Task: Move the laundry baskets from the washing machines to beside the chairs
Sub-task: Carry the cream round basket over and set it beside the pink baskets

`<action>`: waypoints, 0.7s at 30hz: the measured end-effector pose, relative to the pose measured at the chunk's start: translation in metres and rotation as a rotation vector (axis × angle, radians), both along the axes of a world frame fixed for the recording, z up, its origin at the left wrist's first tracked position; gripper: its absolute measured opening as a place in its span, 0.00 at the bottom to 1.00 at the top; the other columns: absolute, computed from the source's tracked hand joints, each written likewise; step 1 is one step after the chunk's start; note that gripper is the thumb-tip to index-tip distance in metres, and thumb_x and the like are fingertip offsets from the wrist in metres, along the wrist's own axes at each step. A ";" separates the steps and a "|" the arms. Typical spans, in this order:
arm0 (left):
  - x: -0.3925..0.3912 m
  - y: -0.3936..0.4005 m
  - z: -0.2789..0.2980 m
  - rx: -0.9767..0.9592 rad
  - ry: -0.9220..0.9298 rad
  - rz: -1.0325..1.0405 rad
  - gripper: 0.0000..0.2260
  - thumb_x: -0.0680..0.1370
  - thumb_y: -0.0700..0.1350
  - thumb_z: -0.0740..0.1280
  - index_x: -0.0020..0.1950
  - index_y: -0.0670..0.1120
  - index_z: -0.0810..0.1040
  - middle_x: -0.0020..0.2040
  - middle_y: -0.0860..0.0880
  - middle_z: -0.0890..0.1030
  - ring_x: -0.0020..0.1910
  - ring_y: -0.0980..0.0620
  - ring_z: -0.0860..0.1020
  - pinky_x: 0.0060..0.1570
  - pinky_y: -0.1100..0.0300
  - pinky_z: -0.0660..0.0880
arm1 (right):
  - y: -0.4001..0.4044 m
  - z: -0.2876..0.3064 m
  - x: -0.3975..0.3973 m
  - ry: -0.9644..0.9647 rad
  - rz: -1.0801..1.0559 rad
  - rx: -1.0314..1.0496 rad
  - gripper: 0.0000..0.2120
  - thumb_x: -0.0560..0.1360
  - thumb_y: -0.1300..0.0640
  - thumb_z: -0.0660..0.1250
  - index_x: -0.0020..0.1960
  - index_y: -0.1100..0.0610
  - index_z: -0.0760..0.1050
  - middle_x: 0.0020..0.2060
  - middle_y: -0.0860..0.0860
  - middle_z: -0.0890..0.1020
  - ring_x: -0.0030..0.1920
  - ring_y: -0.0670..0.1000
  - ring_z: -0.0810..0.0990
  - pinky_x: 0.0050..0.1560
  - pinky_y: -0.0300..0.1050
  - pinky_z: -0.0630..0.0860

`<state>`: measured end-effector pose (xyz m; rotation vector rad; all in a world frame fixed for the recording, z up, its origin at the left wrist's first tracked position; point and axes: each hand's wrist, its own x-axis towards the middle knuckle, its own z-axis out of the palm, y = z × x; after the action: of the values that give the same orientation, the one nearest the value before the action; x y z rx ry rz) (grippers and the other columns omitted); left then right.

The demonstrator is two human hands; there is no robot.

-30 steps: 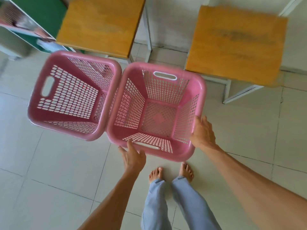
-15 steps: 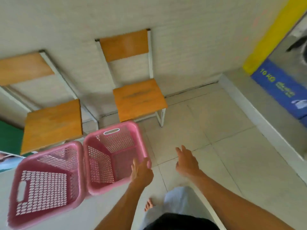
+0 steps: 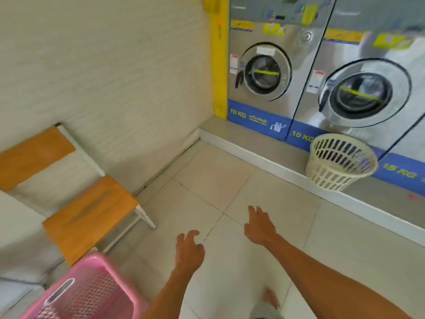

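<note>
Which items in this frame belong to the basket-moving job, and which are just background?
Job items:
- cream round basket on the ledge by the washing machines, still to move
- pink basket beside the chair
- left hand and right hand, both empty

Background:
- yellow wall strip
- tiled floor

Bright, even daylight all over, and shadows on the floor tiles are barely there. My head cam smears everything: the pink basket at bottom left is soft and streaky, and so is the chair. The steel washing machines catch whitish glare, and the wide lens bows their edges.
</note>
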<state>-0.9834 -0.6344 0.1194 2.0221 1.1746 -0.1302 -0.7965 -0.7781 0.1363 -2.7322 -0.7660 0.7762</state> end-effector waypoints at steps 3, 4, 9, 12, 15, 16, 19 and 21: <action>0.058 -0.031 0.001 -0.079 -0.044 0.007 0.20 0.76 0.38 0.63 0.67 0.47 0.74 0.70 0.40 0.66 0.56 0.41 0.79 0.58 0.49 0.78 | -0.028 0.004 0.045 0.013 -0.063 0.036 0.31 0.82 0.53 0.60 0.80 0.57 0.53 0.78 0.59 0.57 0.75 0.62 0.61 0.69 0.55 0.68; 0.086 -0.042 0.001 -0.095 -0.065 -0.006 0.20 0.76 0.37 0.63 0.68 0.46 0.74 0.69 0.40 0.67 0.52 0.41 0.81 0.55 0.48 0.79 | -0.039 0.004 0.067 0.012 -0.092 0.051 0.30 0.82 0.52 0.60 0.80 0.57 0.53 0.79 0.59 0.57 0.75 0.62 0.61 0.69 0.55 0.68; 0.222 -0.079 0.006 -0.123 -0.141 -0.094 0.19 0.75 0.37 0.63 0.65 0.46 0.77 0.55 0.42 0.78 0.33 0.50 0.80 0.29 0.63 0.76 | -0.092 0.004 0.167 0.023 -0.230 0.118 0.30 0.83 0.50 0.58 0.81 0.55 0.53 0.80 0.58 0.55 0.77 0.62 0.59 0.71 0.57 0.65; 0.287 -0.103 0.013 -0.139 -0.177 -0.148 0.18 0.74 0.36 0.64 0.63 0.46 0.79 0.49 0.46 0.80 0.33 0.52 0.81 0.27 0.68 0.73 | -0.126 0.005 0.210 0.031 -0.308 0.116 0.30 0.83 0.48 0.58 0.81 0.55 0.53 0.80 0.57 0.55 0.77 0.62 0.59 0.71 0.56 0.66; 0.342 -0.123 0.014 -0.176 -0.159 -0.226 0.18 0.75 0.37 0.63 0.64 0.47 0.77 0.55 0.39 0.81 0.39 0.47 0.83 0.32 0.64 0.76 | -0.157 0.001 0.250 0.032 -0.388 0.116 0.30 0.83 0.48 0.58 0.80 0.56 0.54 0.79 0.58 0.58 0.76 0.62 0.61 0.70 0.56 0.66; 0.359 -0.128 0.012 -0.175 -0.150 -0.260 0.19 0.75 0.36 0.63 0.64 0.46 0.77 0.53 0.39 0.81 0.34 0.50 0.82 0.30 0.64 0.75 | -0.166 0.000 0.263 0.037 -0.417 0.115 0.30 0.83 0.48 0.58 0.80 0.57 0.55 0.78 0.59 0.59 0.75 0.62 0.62 0.70 0.56 0.67; 0.410 -0.139 0.001 -0.158 -0.136 -0.347 0.19 0.75 0.34 0.63 0.65 0.45 0.78 0.44 0.42 0.83 0.26 0.55 0.76 0.26 0.67 0.72 | -0.189 -0.010 0.299 0.041 -0.496 0.111 0.30 0.82 0.48 0.58 0.80 0.57 0.55 0.77 0.59 0.61 0.74 0.63 0.64 0.69 0.56 0.68; 0.446 -0.147 -0.005 -0.149 -0.129 -0.402 0.20 0.75 0.34 0.62 0.66 0.46 0.77 0.49 0.44 0.83 0.35 0.51 0.81 0.35 0.63 0.78 | -0.204 -0.016 0.325 0.050 -0.563 0.104 0.29 0.82 0.48 0.59 0.80 0.57 0.56 0.77 0.58 0.62 0.74 0.62 0.64 0.69 0.55 0.69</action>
<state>-0.5377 -0.7818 0.1147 2.0754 0.6490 -0.2729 -0.4717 -0.9822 0.1199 -2.6150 -0.0075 0.6447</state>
